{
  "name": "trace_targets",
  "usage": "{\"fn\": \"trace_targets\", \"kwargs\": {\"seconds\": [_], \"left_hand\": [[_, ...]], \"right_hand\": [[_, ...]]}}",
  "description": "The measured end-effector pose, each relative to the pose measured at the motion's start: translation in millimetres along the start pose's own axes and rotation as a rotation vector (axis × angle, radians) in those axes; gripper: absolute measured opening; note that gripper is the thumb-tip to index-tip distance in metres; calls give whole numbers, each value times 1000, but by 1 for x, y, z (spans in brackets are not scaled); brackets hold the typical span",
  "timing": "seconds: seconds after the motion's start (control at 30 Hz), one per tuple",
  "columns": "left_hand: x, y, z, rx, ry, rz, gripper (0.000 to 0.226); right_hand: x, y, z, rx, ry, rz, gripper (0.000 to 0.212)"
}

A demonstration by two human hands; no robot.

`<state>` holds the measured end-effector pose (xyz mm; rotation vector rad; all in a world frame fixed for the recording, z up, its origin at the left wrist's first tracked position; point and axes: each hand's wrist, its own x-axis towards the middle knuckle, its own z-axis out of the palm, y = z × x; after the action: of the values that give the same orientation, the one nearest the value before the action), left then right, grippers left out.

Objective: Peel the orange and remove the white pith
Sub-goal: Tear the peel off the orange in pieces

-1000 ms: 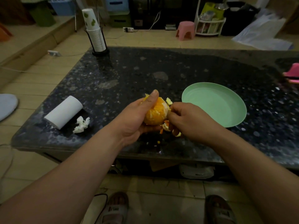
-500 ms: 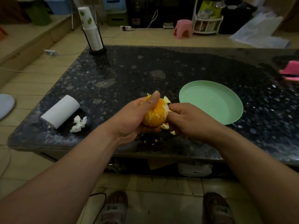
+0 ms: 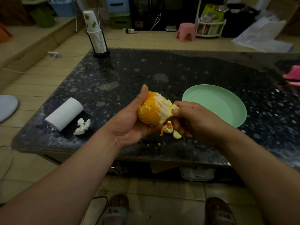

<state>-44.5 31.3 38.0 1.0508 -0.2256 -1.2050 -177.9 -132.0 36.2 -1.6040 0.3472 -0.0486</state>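
Note:
A partly peeled orange is held above the near part of the dark stone table. My left hand grips it from the left, thumb up along its far side. My right hand pinches a strip of peel still attached on the orange's right side. White pith covers the exposed upper flesh. Loose peel pieces show just below the fruit, under my right hand.
A pale green plate lies on the table right of my hands. A white paper roll and a crumpled tissue lie at the left. A stack of paper cups stands at the far left corner. A pink object sits at the right edge.
My right hand has pulled the peel strip outward to the right, baring more pith-covered flesh. The left hand has kept its hold on the orange.

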Motion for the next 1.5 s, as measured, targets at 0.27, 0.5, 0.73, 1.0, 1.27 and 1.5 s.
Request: {"fn": "trace_targets", "kwargs": {"seconds": [0.27, 0.5, 0.73, 1.0, 1.27, 1.5], "left_hand": [[10, -9, 1, -254, 14, -8, 74], [21, -14, 2, -430, 132, 103, 83], [19, -13, -1, -317, 223, 104, 71], [23, -18, -7, -159, 189, 51, 67], [21, -16, 1, 23, 170, 46, 53], [21, -17, 1, 251, 228, 72, 69]], "right_hand": [[16, 14, 19, 465, 82, 100, 39], [19, 16, 37, 788, 188, 117, 29], [11, 33, 4, -829, 349, 78, 29], [14, 16, 1, -603, 427, -3, 24], [9, 5, 0, -308, 220, 34, 29], [6, 0, 2, -365, 170, 48, 19]]}}
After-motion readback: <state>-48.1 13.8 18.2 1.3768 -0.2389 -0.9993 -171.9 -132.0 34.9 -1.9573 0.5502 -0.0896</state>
